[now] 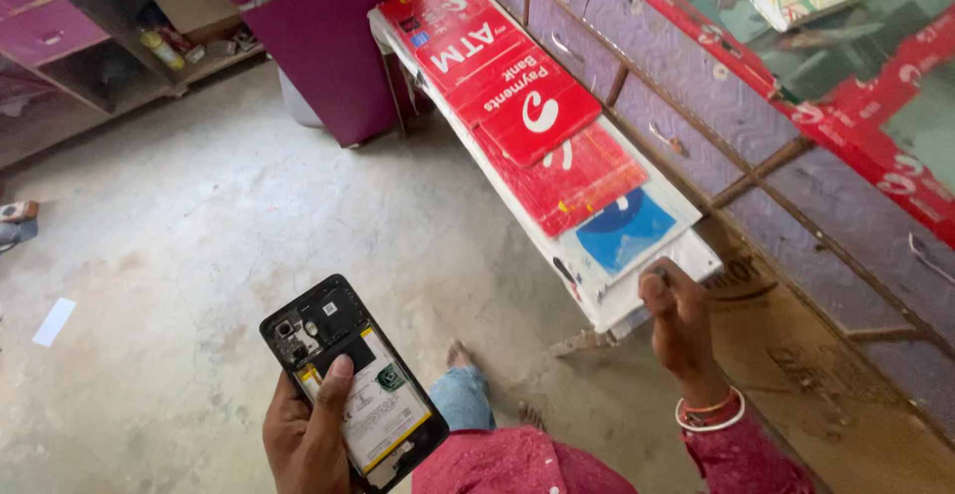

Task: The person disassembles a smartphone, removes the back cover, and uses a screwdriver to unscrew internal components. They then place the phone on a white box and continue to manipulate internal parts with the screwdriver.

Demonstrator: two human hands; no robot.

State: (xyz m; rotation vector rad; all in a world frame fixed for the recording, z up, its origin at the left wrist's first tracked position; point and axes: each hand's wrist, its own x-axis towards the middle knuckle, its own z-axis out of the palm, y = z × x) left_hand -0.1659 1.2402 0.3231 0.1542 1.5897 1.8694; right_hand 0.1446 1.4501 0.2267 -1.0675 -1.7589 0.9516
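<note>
Left hand cut off by the bottom edge; fingers wrapped around one phone, thumb across its opened back, battery and circuit board exposed. Phone held over the concrete floor, screen side hidden. Right hand at the near end of the white bench, fingers curled together, possibly pinching something small, too hidden to tell. Bangles on that wrist, maybe three. Signboards stacked along the bench, about five, overlapping.
</note>
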